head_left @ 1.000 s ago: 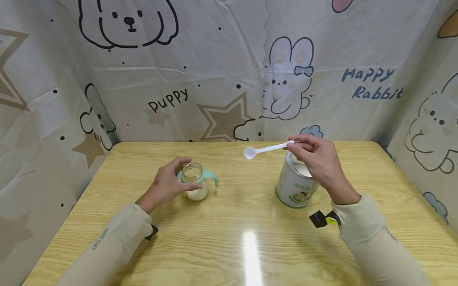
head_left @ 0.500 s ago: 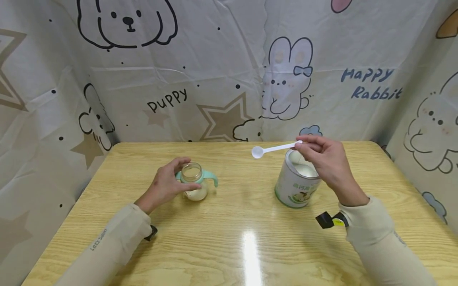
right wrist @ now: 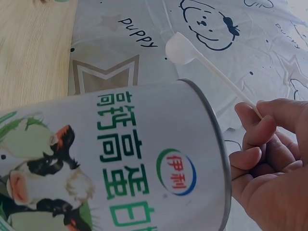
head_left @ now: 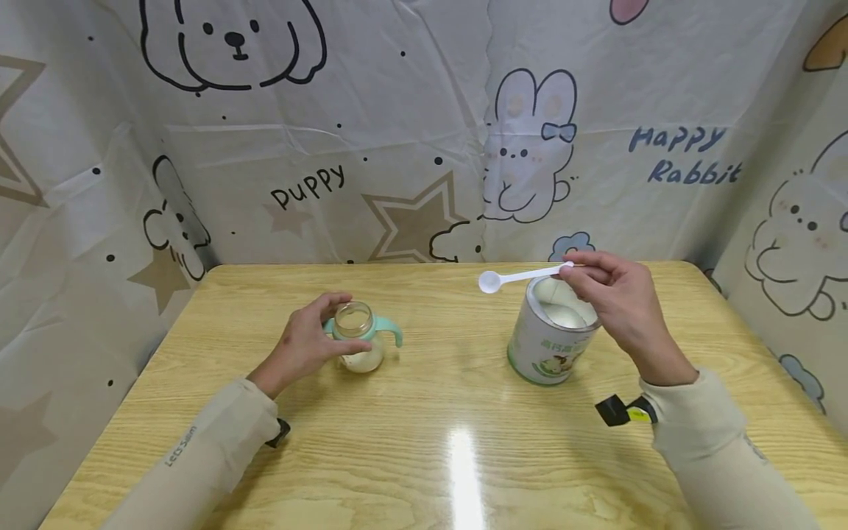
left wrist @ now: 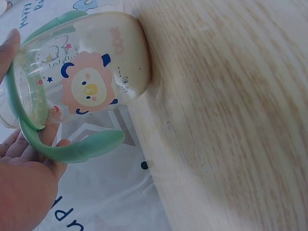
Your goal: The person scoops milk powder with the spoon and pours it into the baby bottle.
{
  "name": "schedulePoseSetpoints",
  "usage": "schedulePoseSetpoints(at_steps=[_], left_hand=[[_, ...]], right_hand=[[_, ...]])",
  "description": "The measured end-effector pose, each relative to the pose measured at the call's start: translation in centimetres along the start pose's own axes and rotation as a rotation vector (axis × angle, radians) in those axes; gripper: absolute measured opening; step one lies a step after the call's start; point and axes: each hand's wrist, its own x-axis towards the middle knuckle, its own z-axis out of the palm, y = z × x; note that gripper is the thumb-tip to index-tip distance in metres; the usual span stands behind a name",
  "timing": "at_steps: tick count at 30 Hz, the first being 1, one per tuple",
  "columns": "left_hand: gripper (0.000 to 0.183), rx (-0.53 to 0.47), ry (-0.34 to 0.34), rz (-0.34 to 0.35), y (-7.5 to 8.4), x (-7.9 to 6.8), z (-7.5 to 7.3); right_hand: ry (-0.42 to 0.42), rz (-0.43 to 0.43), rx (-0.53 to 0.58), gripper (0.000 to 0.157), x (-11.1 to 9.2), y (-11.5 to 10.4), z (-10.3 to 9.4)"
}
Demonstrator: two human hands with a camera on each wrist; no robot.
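My left hand [head_left: 308, 340] holds a clear baby bottle [left wrist: 91, 72] around its neck, thumb on the near side and fingers behind. The bottle stands upright and uncapped on the table, with mint-green handles [head_left: 389, 328] and a pale milky content low inside. Between thumb and fingers of my right hand [head_left: 619, 305] is the end of a white measuring scoop [head_left: 490, 282], its bowl pointing left and its handle passing over the rim of a milk powder can [head_left: 546, 353]. That can is open at the top, and white powder [head_left: 563, 315] shows inside it.
A light wood-grain table [head_left: 424, 456] carries both containers, the bottle left and the can right. A cloth with cartoon animals [head_left: 411, 110] hangs behind the table and at both sides. Black wrist straps [head_left: 612, 410] sit at the cuffs.
My right hand has drifted right with the scoop, bringing the bowl closer to the can and uncovering more of its opening. The left hand and bottle have stayed in place.
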Motion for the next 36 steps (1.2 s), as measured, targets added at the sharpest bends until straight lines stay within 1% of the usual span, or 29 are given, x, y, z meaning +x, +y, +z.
schedulePoseSetpoints(at_steps=[5, 15, 23, 29, 36], left_hand=[[0.080, -0.008, -0.003, -0.004, 0.0, 0.0, 0.0], [0.080, -0.007, 0.002, -0.008, -0.1, 0.1, 0.0], [0.080, -0.008, 0.000, -0.002, -0.1, 0.1, 0.0], [0.081, -0.006, 0.003, -0.007, -0.1, 0.1, 0.0], [0.079, 0.000, 0.004, -0.012, 0.0, 0.0, 0.0]], right_hand=[[0.009, 0.009, -0.001, 0.046, 0.0, 0.2, -0.3], [0.036, 0.026, -0.041, 0.043, -0.1, 0.9, -1.4], [0.041, 0.044, -0.030, 0.046, -0.2, 1.2, -2.3], [0.063, 0.067, -0.061, 0.047, -0.5, 1.2, -2.8], [0.068, 0.064, -0.057, 0.042, -0.6, 1.5, -3.4]])
